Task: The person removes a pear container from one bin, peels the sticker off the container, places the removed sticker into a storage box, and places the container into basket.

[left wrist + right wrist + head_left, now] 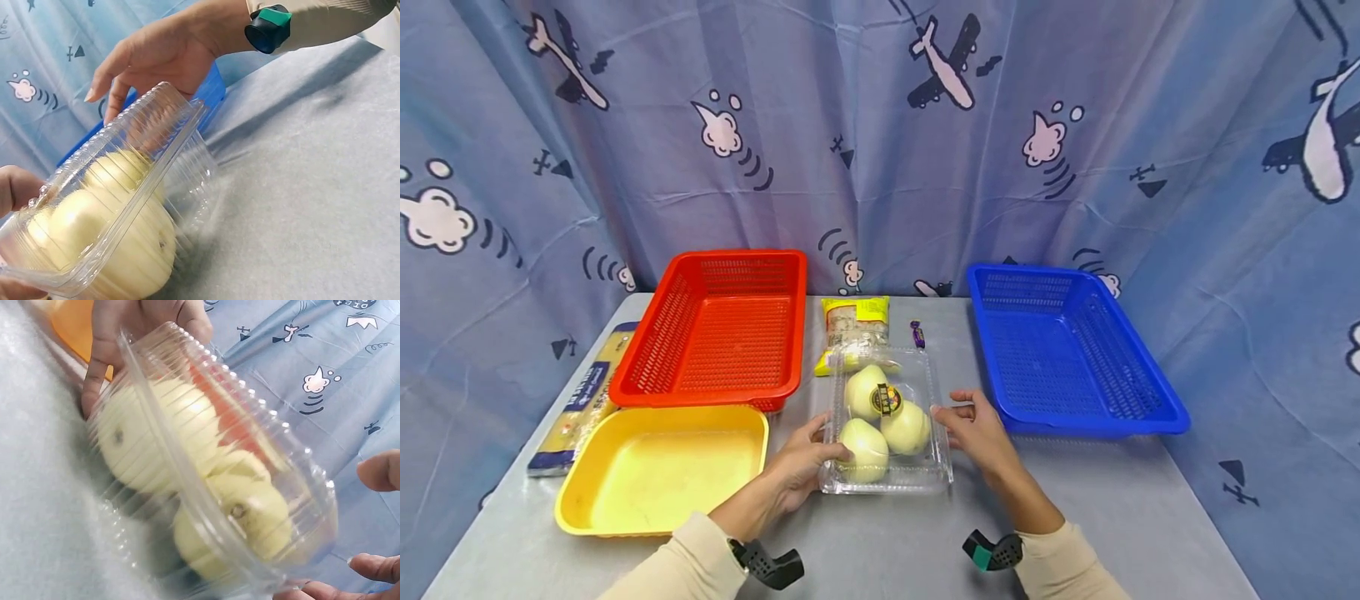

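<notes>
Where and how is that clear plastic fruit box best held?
The clear plastic box is probably best held by its side walls, left hand from the left, right hand from the right. It's broad, with three pale yellow fruits spread inside, so support from both sides should balance it.

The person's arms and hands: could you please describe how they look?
The left sleeve and right sleeve are beige. The left-wrist device is black; the right-wrist device is black with a green patch. The left hand and right hand wear no gloves.
</notes>
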`<move>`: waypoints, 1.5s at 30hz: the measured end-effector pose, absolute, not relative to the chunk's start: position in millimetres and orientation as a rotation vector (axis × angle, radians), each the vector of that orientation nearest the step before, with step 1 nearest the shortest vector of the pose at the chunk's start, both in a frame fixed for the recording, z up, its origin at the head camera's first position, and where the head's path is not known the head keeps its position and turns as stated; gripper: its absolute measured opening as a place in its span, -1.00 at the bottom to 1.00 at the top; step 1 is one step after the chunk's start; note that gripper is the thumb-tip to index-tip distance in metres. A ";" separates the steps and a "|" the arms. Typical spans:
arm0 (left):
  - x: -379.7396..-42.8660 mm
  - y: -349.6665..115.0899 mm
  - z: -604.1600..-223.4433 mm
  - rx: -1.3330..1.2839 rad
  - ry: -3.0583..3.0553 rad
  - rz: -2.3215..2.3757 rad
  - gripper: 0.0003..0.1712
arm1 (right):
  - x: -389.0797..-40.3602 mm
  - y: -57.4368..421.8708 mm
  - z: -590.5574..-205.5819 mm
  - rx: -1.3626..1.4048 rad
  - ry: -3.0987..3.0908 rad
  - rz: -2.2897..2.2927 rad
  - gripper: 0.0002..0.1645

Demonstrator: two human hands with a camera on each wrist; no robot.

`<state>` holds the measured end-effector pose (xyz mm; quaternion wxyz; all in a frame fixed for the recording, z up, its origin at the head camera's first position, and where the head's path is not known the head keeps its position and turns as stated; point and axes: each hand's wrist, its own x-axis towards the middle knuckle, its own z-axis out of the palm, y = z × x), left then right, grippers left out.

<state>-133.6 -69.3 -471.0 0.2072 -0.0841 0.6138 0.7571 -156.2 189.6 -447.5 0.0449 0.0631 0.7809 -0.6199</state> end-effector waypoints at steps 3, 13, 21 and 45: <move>-132.6 -67.9 -471.6 -0.216 1.702 2.113 0.07 | -155.7 189.5 -443.6 0.182 2.422 -1.893 -0.42; -132.3 -66.6 -472.9 -0.204 1.701 2.115 0.09 | -159.8 183.4 -430.7 0.023 2.601 -1.919 -0.45; -132.8 -68.5 -474.6 -0.202 1.702 2.118 0.08 | -169.6 176.3 -424.4 -0.222 2.575 -2.025 -0.40; -131.4 -71.7 -475.6 -0.192 1.752 2.083 0.06 | -200.4 145.4 -435.7 -0.790 2.651 -1.710 -0.33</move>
